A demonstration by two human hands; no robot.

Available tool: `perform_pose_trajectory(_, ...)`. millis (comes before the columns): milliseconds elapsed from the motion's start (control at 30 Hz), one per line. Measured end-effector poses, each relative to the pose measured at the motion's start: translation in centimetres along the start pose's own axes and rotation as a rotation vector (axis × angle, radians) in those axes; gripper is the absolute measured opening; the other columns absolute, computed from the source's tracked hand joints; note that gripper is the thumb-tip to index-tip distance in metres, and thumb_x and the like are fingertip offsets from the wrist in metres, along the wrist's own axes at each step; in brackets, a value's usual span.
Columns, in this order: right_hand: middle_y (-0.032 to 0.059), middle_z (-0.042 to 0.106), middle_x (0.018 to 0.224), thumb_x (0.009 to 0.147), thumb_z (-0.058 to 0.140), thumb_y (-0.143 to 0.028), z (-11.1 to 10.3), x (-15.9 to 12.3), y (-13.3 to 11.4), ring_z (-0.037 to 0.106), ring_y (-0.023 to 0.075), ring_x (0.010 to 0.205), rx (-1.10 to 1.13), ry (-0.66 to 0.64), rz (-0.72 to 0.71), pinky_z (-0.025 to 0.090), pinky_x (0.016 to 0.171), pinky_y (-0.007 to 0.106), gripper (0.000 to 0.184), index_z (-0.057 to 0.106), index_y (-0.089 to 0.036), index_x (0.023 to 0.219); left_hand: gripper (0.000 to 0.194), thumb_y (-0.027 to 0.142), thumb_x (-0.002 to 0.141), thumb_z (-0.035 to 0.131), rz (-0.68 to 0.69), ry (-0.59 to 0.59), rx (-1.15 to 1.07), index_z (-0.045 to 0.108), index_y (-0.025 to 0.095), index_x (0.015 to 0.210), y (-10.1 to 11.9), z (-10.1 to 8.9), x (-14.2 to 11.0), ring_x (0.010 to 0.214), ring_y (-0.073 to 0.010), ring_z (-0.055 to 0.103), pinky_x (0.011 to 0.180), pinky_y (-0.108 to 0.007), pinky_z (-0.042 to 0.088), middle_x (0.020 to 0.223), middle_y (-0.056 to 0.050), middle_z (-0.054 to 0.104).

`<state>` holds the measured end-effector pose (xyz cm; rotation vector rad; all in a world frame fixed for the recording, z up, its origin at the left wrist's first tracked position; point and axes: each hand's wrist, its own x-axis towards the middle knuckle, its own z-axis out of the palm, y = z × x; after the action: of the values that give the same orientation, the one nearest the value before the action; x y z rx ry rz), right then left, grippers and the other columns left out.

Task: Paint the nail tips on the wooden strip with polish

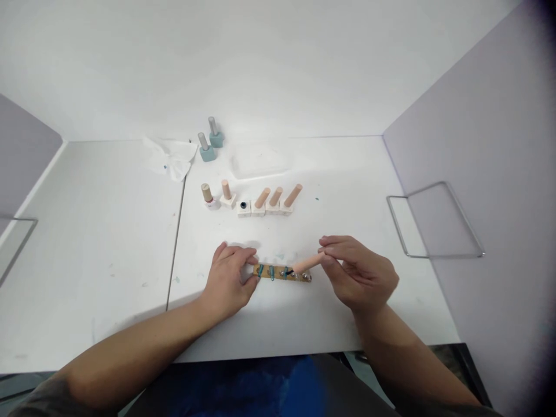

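My left hand (pixel 230 275) grips the left end of a narrow tan strip (pixel 278 277) between thumb and fingers. Several false nails stand in a row on it; those toward the left, such as one teal nail (pixel 271 272), are coloured, while a clear nail (pixel 307 277) sits at the right end. Pinched in my right hand (pixel 360 272) is a nail polish brush (pixel 309 263) with a peach handle. Its dark tip meets the strip near the third nail. Beyond the hands stands an uncapped white polish bottle (pixel 244 209) with a dark opening.
Capped polish bottles with peach caps (pixel 276 196) stand beside the uncapped one. A gold-capped bottle (pixel 207 194) is to their left. Farther back are teal bottles (pixel 207 152), a crumpled white tissue (pixel 174 159) and a clear tray (pixel 258 168). A wire frame (pixel 434 255) is at the right wall.
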<state>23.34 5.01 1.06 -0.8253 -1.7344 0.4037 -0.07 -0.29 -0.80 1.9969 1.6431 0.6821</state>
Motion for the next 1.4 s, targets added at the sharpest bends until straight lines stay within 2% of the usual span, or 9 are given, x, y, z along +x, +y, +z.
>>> perform_pose_trajectory(133, -0.0011, 0.069, 0.066, 0.067, 0.067, 0.002, 0.4, 0.2, -0.2, 0.069, 0.0209, 0.074, -0.066, -0.041, -0.068, 0.061, 0.063, 0.037, 0.031, 0.065, -0.021, 0.088, 0.039, 0.016, 0.072, 0.062, 0.004, -0.012, 0.005, 0.049, 0.022, 0.108, -0.1, 0.0, 0.0, 0.100, -0.0246, 0.059, 0.107, -0.058, 0.029, 0.094, -0.002, 0.070)
perform_pose_trajectory(300, -0.0017, 0.070, 0.067, 0.071, 0.064, 0.001, 0.5, 0.2, -0.5, 0.068, 0.0187, 0.074, -0.160, 0.037, -0.003, 0.061, 0.067, 0.037, 0.028, 0.065, -0.023, 0.086, 0.038, 0.017, 0.073, 0.063, 0.003, -0.008, 0.007, 0.049, 0.022, 0.108, -0.1, -0.1, -0.1, 0.098, -0.0244, 0.060, 0.107, -0.058, 0.029, 0.093, -0.002, 0.070)
perform_pose_trajectory(400, -0.0013, 0.071, 0.069, 0.072, 0.063, 0.000, 0.4, 0.2, -0.7, 0.068, 0.0191, 0.076, -0.122, 0.050, 0.030, 0.061, 0.067, 0.038, 0.028, 0.066, -0.023, 0.087, 0.037, 0.016, 0.073, 0.062, 0.009, -0.009, 0.005, 0.049, 0.022, 0.107, 0.0, -0.1, -0.1, 0.098, -0.0241, 0.060, 0.106, -0.058, 0.030, 0.093, -0.002, 0.070)
perform_pose_trajectory(567, -0.0020, 0.070, 0.066, 0.068, 0.066, 0.002, 0.2, 0.1, -0.8, 0.069, 0.0206, 0.075, -0.036, -0.016, -0.029, 0.061, 0.066, 0.040, 0.033, 0.066, -0.022, 0.090, 0.038, 0.017, 0.074, 0.062, 0.023, -0.010, 0.021, 0.049, 0.023, 0.109, -0.3, -0.1, -0.2, 0.099, -0.0237, 0.061, 0.107, -0.058, 0.030, 0.095, -0.002, 0.071)
perform_pose_trajectory(733, -0.0010, 0.070, 0.067, 0.065, 0.066, 0.005, 0.0, -0.1, -0.9, 0.069, 0.0206, 0.076, -0.026, 0.005, -0.006, 0.061, 0.068, 0.040, 0.035, 0.066, -0.020, 0.090, 0.039, 0.017, 0.074, 0.063, 0.018, -0.016, 0.031, 0.049, 0.023, 0.109, -0.4, -0.1, -0.3, 0.099, -0.0236, 0.061, 0.107, -0.057, 0.031, 0.096, -0.002, 0.071)
perform_pose_trajectory(1133, -0.0003, 0.068, 0.069, 0.066, 0.068, 0.000, -0.4, 0.1, -1.1, 0.070, 0.0219, 0.075, -0.068, 0.043, -0.005, 0.062, 0.065, 0.041, 0.031, 0.068, -0.021, 0.088, 0.038, 0.018, 0.075, 0.061, 0.037, -0.017, 0.043, 0.047, 0.024, 0.109, -0.5, -0.3, -0.4, 0.097, -0.0227, 0.063, 0.109, -0.056, 0.029, 0.096, -0.002, 0.071)
perform_pose_trajectory(1400, -0.0005, 0.069, 0.068, 0.067, 0.068, -0.001, -0.7, -0.1, -0.8, 0.070, 0.0229, 0.076, -0.077, 0.000, -0.057, 0.062, 0.065, 0.041, 0.032, 0.068, -0.023, 0.090, 0.038, 0.020, 0.075, 0.062, 0.024, -0.013, 0.037, 0.049, 0.024, 0.110, -0.4, -0.2, -0.3, 0.098, -0.0230, 0.062, 0.109, -0.056, 0.029, 0.096, -0.002, 0.070)
